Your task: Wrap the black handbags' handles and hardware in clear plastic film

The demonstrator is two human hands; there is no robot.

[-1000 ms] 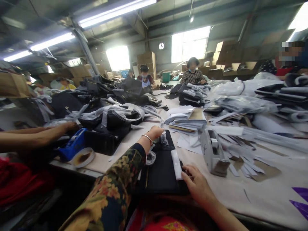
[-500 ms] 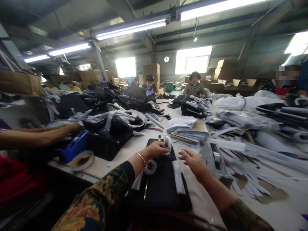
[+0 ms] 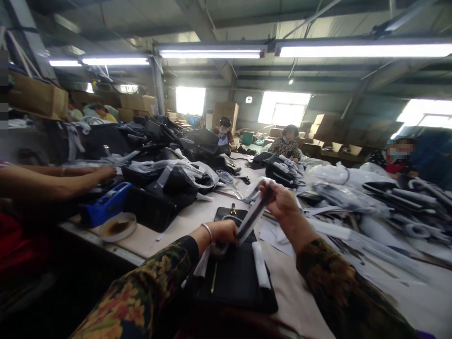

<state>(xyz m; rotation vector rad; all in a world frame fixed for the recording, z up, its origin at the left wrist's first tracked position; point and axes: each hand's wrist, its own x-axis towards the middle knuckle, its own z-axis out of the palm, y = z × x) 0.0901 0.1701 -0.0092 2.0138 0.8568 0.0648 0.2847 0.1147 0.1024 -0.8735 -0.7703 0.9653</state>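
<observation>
A dark strap wrapped in pale film (image 3: 252, 217) stretches slantwise between my two hands. Its lower end is in my left hand (image 3: 226, 231), whose fingers are closed on it. Higher and farther right, my right hand (image 3: 281, 200) is closed round the upper end. Beneath them a black bag (image 3: 235, 278) lies flat on the table, with a gold zip line (image 3: 213, 277) on its left part and a white wrapped piece (image 3: 261, 266) along its right side. A gold clasp (image 3: 233, 210) shows at the bag's far end.
To the left are a blue tape dispenser (image 3: 108, 205), a tape roll (image 3: 118, 227) and a co-worker's arms (image 3: 70, 181). Black bags (image 3: 176, 183) are piled beyond. Paper strips and plastic-wrapped pieces (image 3: 339, 230) cover the right side. Other people sit farther back.
My right hand has moved up and left and closed on the strap, which is now stretched out. My left hand is slightly lower. The view has shifted, and the grey dispenser on the right is hidden.
</observation>
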